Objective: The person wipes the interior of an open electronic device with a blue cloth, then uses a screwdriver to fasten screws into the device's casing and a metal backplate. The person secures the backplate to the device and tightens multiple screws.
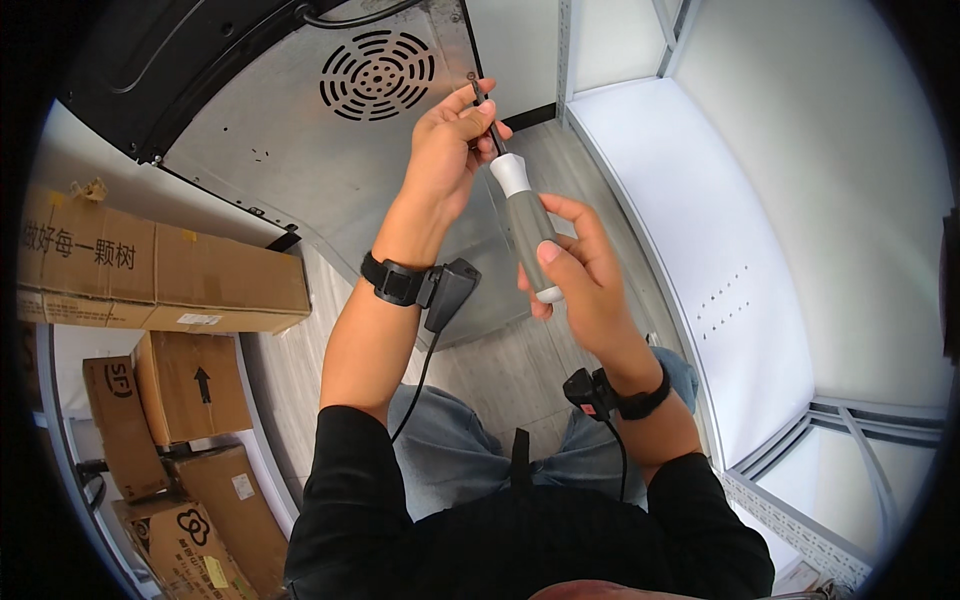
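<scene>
A screwdriver (529, 225) with a grey and white handle slants up and away from me. Round its handle the fingers of my right hand (590, 265) are closed. My left hand (455, 140) pinches the dark shaft with thumb and fingers near the tip. That tip lies close to a screw (471, 77) at the edge of a metal panel (290, 170); whether they touch I cannot tell. The panel belongs to a large appliance with black trim and has a round slotted vent (377, 75).
Cardboard boxes (200, 270) are stacked on shelving at my left. On the right stands a white shelf (700, 230) with a grey metal frame. A black cable (360, 18) runs along the panel's top. Black straps with small devices (400, 283) sit on both wrists, trailing cables.
</scene>
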Motion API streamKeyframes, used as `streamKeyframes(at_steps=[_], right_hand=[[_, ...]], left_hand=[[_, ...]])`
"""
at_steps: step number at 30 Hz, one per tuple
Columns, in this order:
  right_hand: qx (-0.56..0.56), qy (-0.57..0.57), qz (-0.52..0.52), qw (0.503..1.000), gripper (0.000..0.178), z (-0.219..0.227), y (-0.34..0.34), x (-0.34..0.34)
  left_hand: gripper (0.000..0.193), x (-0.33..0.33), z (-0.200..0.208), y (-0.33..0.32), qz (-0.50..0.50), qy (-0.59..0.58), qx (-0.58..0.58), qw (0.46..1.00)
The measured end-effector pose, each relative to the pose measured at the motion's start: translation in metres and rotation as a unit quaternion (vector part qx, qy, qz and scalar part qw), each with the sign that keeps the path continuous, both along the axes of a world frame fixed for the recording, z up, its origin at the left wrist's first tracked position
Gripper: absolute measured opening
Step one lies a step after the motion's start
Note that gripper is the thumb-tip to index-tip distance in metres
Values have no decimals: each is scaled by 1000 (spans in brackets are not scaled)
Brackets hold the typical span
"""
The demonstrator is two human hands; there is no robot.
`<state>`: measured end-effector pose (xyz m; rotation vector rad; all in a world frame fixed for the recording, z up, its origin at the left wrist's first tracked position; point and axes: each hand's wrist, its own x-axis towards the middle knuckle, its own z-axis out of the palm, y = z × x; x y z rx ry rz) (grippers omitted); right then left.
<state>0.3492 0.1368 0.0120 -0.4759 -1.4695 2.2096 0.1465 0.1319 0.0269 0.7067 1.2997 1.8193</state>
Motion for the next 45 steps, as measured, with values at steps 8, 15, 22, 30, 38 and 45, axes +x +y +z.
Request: streamKeyframes(at_steps=[8,15,22,30,38,45], right_hand=[[-40,-21,-41,998,46,-15,21,13],[-29,-157,-192,968,46,-46,40,78],[-19,-211,-318,924,36,-82,81,159],[100,-433,-398,802,31,-128,150,253],[112,-528,-425,726,25,-146,181,283],[102,-526,-412,737,24,-149,188,292]], left_hand=[[37,16,-15,9,-1,25,3,1000],[35,92,-54,54,-108,80,-26,991],[32,178,-105,126,-215,63,-53,973],[32,267,-221,219,-310,133,-180,924],[32,327,-308,307,-272,461,-247,808],[21,344,-324,329,-205,536,-247,781]])
